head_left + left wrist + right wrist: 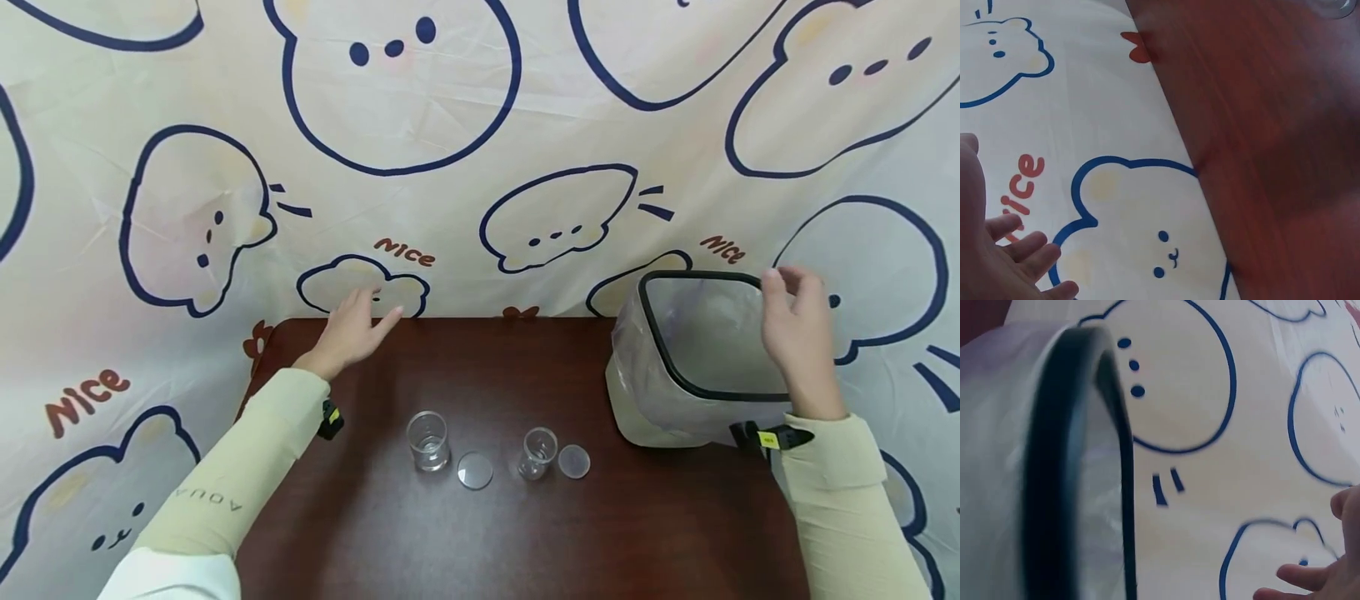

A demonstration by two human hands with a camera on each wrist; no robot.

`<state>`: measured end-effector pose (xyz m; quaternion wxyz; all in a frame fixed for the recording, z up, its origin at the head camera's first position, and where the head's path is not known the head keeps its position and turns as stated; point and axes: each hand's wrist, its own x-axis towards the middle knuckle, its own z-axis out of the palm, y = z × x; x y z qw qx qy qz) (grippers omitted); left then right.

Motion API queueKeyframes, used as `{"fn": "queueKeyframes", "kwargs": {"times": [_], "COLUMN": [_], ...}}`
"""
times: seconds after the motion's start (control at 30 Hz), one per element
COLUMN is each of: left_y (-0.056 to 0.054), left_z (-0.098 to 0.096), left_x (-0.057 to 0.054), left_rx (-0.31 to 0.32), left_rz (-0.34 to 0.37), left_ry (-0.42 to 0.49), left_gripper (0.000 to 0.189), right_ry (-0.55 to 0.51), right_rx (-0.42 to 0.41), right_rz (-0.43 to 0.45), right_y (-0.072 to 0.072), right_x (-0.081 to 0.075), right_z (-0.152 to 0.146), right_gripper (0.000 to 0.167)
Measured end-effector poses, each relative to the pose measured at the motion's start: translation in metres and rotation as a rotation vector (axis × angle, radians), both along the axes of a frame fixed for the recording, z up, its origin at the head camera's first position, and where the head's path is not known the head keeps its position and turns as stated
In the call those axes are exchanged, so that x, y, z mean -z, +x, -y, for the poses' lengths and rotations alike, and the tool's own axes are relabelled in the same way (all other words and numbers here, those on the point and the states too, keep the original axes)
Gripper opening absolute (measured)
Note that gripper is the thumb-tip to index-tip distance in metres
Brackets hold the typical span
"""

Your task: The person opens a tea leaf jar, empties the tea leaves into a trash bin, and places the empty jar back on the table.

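Observation:
My left hand (348,333) hovers over the table's far left edge, its fingers spread and holding nothing. In the left wrist view, several fingers (1032,250) of it hang loosely bent. Above the near right rim of a lined bin (645,417) is my right hand (801,342). The right wrist view has its fingers (1304,578) relaxed and apart from the bin's dark rim (1054,469). Mid-table stand a wider clear glass (429,442) and a narrower clear glass (537,454). Beside the wider one lies a clear round disc (475,471); a frosted round disc (574,461) lies beside the narrower.
The dark brown table (450,550) meets a patterned cloth backdrop (420,217) at its far edge. At the right end, the bin takes up the far corner, with a clear plastic bag over its rim.

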<state>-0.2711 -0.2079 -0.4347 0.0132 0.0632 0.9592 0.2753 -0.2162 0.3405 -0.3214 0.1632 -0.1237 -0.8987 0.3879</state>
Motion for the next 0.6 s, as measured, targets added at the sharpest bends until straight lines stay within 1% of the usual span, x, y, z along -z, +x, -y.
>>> {"fn": "queueKeyframes", "kwargs": {"times": [0.13,0.27,0.33,0.4,0.53,0.6], "left_y": [-0.014,-0.026,-0.031,-0.037,-0.048,-0.052], "left_z": [-0.008,-0.015,-0.019,-0.024,-0.037,-0.043], "left_x": [-0.010,-0.014,-0.016,-0.019,-0.027,-0.030], "left_rx": [0.005,0.019,0.024,0.028,0.032,0.031], "left_rz": [0.005,0.003,0.008,0.014,0.021,0.021], "left_ry": [-0.032,-0.095,-0.125,-0.152,-0.217,-0.249], "left_gripper": [0.081,0.080,0.080,0.081,0.083,0.082], "right_ry": [0.103,0.181,0.213,0.240,0.272,0.289], "right_rx": [-0.131,-0.294,-0.359,-0.400,-0.447,-0.467], "right_rz": [0.012,0.079,0.118,0.156,0.216,0.230], "right_y": [-0.013,-0.027,-0.035,-0.043,-0.059,-0.067], "right_x": [-0.007,-0.013,-0.015,-0.017,-0.020,-0.020], "right_z": [0.022,0.044,0.056,0.067,0.089,0.099], "right_gripper": [0.071,0.073,0.074,0.076,0.077,0.077]}}
